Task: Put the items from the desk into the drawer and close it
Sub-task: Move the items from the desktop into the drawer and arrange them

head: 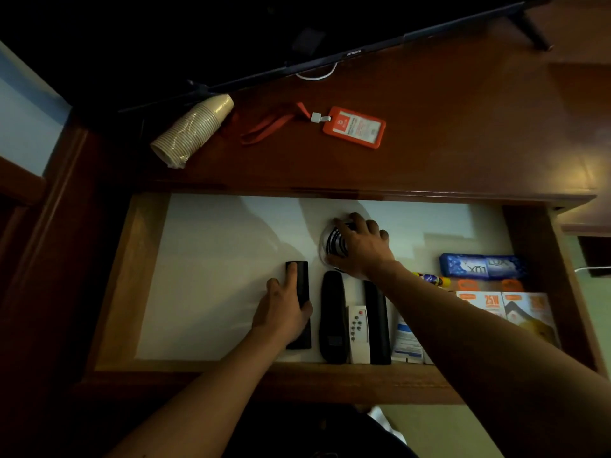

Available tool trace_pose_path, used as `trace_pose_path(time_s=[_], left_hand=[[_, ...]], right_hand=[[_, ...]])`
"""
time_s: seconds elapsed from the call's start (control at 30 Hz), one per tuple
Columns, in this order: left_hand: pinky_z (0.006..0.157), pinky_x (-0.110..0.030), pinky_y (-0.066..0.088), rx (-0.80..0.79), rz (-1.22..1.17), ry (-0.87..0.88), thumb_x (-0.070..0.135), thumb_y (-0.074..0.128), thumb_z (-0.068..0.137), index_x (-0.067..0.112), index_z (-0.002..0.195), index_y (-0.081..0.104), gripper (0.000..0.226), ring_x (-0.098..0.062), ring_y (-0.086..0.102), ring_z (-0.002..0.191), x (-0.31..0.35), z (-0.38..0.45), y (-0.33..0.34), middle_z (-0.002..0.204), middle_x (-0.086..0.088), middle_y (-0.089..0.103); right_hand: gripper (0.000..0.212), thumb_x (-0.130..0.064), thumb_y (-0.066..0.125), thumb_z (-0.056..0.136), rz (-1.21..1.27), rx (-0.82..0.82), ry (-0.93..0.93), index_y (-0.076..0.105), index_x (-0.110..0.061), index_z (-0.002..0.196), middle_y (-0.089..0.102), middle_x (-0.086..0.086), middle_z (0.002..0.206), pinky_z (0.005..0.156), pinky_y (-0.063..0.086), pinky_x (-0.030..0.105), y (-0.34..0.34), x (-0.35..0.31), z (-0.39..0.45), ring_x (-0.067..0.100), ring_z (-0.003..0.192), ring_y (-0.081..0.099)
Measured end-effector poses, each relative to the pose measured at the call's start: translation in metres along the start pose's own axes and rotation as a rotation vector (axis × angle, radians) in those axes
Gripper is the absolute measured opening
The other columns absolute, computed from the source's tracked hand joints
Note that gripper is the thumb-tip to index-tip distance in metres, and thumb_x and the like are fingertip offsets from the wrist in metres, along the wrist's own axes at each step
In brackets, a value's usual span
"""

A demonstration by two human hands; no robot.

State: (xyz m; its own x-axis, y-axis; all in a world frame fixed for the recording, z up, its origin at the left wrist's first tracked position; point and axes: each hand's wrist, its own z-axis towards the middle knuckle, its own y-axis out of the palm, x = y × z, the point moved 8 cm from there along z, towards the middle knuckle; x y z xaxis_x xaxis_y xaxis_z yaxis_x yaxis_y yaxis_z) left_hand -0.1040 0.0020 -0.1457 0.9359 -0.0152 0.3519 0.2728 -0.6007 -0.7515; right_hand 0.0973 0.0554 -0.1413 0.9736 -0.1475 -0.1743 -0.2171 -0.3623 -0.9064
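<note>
The drawer (211, 365) stands pulled out below the wooden desk (463, 133). My left hand (284, 309) grips a slim black remote (299, 276) lying on the drawer's white floor. My right hand (360, 246) reaches farther back, with its fingers curled over a bagged coil of black cable (332, 244). To the right of the slim one lie two more black remotes (332, 312) and a small white remote (357, 332). On the desk lie a sleeve of paper cups (191, 130) and an orange ID badge (355, 127) with a red lanyard.
A blue soap pack (482, 266), orange-and-white boxes (509, 309), a leaflet (406, 342) and a small tube (429, 279) fill the drawer's right side. A TV (297, 38) stands at the desk's back, with a white cable under it. The drawer's left half shows bare white lining.
</note>
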Motion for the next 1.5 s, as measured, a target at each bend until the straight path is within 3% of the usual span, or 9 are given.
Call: trace_pose_path(time_s=[0.43,0.87,1.0,1.13,1.2,1.27,1.37,1.43,1.5], left_hand=[[0.093,-0.041,0.048,-0.035,-0.074,0.085,0.038,0.066,0.09,0.035,0.154,0.005,0.088,-0.033,0.052,0.117,0.006,-0.013,0.015,0.133,-0.016,0.046],[0.093,-0.04,0.049,-0.075,-0.075,0.111,0.042,0.067,0.088,0.034,0.155,0.002,0.093,-0.034,0.054,0.116,0.002,-0.01,0.018,0.131,-0.017,0.048],[0.09,-0.039,0.05,-0.088,-0.077,0.112,0.043,0.067,0.088,0.038,0.153,0.004,0.091,-0.033,0.055,0.114,0.003,-0.01,0.016,0.131,-0.015,0.048],[0.09,-0.042,0.051,-0.055,-0.047,0.111,0.05,0.061,0.09,0.037,0.15,0.013,0.078,-0.033,0.056,0.114,0.001,-0.012,-0.002,0.135,-0.012,0.047],[0.088,-0.041,0.051,0.009,-0.053,0.109,0.05,0.056,0.092,0.033,0.15,0.019,0.07,-0.032,0.056,0.114,0.0,-0.011,-0.023,0.137,-0.01,0.046],[0.089,-0.042,0.052,0.109,-0.053,0.114,0.049,0.053,0.094,0.031,0.149,0.025,0.064,-0.029,0.055,0.116,-0.001,-0.009,-0.054,0.139,-0.006,0.045],[0.088,-0.04,0.052,0.312,-0.015,0.134,0.044,0.053,0.095,0.027,0.146,0.035,0.057,-0.025,0.053,0.12,0.0,-0.003,-0.113,0.141,-0.002,0.045],[0.085,-0.038,0.05,0.46,0.013,0.166,0.038,0.056,0.095,0.023,0.143,0.041,0.052,-0.026,0.051,0.121,0.003,0.0,-0.155,0.14,-0.003,0.046],[0.083,-0.04,0.047,0.604,0.025,0.212,0.031,0.059,0.093,0.02,0.137,0.048,0.047,-0.029,0.05,0.118,0.005,0.002,-0.195,0.135,-0.005,0.049]], right_hand=[[0.091,-0.068,0.061,0.081,0.017,0.005,0.009,0.02,-0.034,0.156,0.016,0.01,0.161,0.114,0.025,0.057,0.002,0.001,-0.001,0.04,0.143,0.02],[0.093,-0.068,0.062,0.081,0.015,-0.016,0.025,0.017,-0.036,0.156,0.014,0.01,0.162,0.116,0.022,0.06,0.005,-0.001,-0.004,0.041,0.145,0.016],[0.092,-0.069,0.06,0.082,0.038,-0.023,0.037,0.015,-0.038,0.156,0.005,0.008,0.165,0.115,0.006,0.069,0.006,-0.002,-0.005,0.042,0.15,0.001],[0.085,-0.068,0.05,0.089,0.038,0.03,0.028,0.012,-0.035,0.158,-0.005,0.006,0.167,0.113,-0.007,0.067,-0.007,-0.011,-0.008,0.038,0.151,-0.013],[0.073,-0.061,0.045,0.095,0.051,0.106,-0.015,0.02,-0.031,0.156,0.005,0.007,0.167,0.116,-0.002,0.064,-0.022,-0.024,-0.012,0.036,0.152,-0.005],[0.059,-0.053,0.044,0.097,0.088,0.239,-0.103,0.037,-0.025,0.149,0.027,0.009,0.161,0.119,0.015,0.06,-0.044,-0.046,-0.017,0.035,0.15,0.016],[0.042,-0.042,0.048,0.097,0.143,0.464,-0.28,0.06,-0.018,0.13,0.058,0.006,0.135,0.1,0.044,0.052,-0.082,-0.089,-0.025,0.03,0.127,0.049],[0.035,-0.036,0.052,0.095,0.165,0.59,-0.353,0.065,-0.015,0.119,0.063,0.005,0.12,0.087,0.048,0.047,-0.104,-0.113,-0.026,0.03,0.109,0.055],[0.034,-0.035,0.054,0.094,0.166,0.629,-0.356,0.063,-0.014,0.119,0.059,0.007,0.121,0.086,0.047,0.047,-0.121,-0.131,-0.018,0.031,0.108,0.053]])
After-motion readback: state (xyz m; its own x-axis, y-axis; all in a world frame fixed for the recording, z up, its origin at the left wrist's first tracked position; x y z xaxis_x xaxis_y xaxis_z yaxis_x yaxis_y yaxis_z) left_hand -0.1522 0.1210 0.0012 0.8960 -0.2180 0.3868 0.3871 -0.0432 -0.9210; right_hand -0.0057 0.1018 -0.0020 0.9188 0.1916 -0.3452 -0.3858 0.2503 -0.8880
